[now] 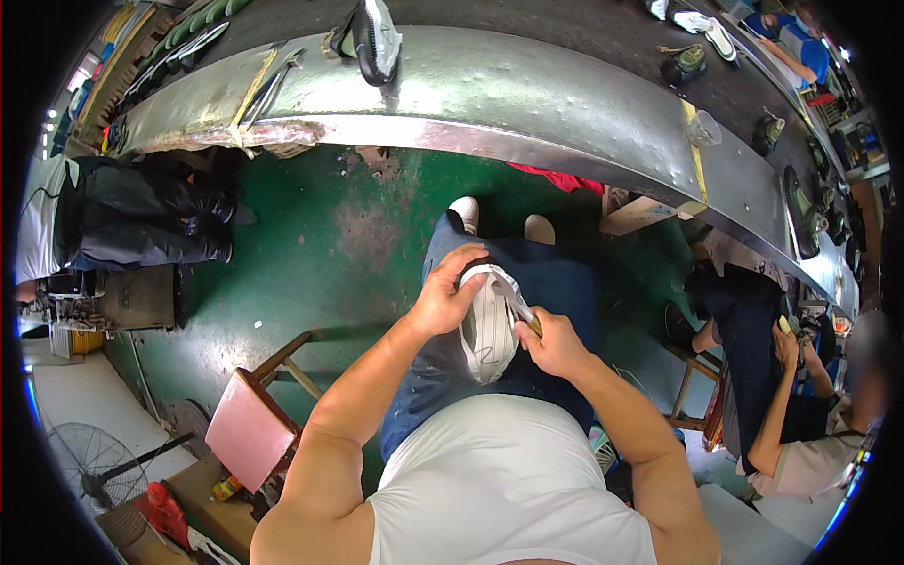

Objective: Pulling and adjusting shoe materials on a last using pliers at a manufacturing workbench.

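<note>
over the lap (570, 282), with white shoe (489, 331) held in left hand (443, 296) and slim-handled tool (535, 326) gripped in right hand (557, 347), work lightly along the shoe's edge, bracing firmly.

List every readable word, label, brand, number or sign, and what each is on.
White shoe: one dark handwritten mark on its pale surface, not copied out here.
Small yellow package: any print is too small to read.
I can make out no other text.

Hard glare on metal bench (508, 80), 12 o'clock; green floor (311, 235) dimmer. Centre sharp, edges bowed, blue fringing at 4. Person's head (868, 372) just past 3 seems blurred.
</note>
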`<act>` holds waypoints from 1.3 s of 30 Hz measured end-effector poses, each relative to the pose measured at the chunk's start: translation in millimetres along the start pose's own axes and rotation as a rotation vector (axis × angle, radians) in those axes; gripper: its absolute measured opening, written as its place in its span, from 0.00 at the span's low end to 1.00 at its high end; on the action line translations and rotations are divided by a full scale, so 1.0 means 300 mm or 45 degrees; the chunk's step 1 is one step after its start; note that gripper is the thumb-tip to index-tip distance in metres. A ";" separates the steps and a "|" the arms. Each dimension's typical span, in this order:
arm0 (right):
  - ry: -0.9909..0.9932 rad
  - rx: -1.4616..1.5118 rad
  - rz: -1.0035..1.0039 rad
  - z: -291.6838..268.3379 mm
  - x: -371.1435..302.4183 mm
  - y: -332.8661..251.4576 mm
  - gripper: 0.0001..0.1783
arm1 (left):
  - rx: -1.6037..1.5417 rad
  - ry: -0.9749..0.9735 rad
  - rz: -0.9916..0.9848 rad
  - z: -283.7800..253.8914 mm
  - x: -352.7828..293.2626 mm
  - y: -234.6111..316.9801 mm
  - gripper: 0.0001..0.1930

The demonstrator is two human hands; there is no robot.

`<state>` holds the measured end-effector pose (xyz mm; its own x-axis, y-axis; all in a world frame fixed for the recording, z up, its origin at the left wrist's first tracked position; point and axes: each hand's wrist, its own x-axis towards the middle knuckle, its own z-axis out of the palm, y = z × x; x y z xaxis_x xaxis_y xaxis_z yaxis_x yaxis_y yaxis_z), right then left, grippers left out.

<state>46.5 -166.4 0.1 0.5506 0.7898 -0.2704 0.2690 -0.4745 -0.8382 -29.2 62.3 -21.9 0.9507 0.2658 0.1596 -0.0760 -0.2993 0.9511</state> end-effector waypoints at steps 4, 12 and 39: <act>0.246 -0.073 -0.136 0.075 0.021 0.049 0.15 | -0.007 0.031 0.021 -0.013 0.006 0.005 0.18; 0.356 -0.107 -0.243 0.083 -0.024 0.053 0.15 | 0.007 -0.023 0.076 -0.008 -0.017 0.005 0.20; 0.417 0.055 0.417 -0.054 -0.363 0.263 0.19 | 0.339 -0.100 1.089 0.004 -0.046 0.520 0.61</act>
<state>20.5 -296.2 -28.8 0.8233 0.4334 -0.3665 0.0099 -0.6566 -0.7541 -53.9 11.0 124.0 0.6201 -0.2058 0.7571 -0.7042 -0.5714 0.4214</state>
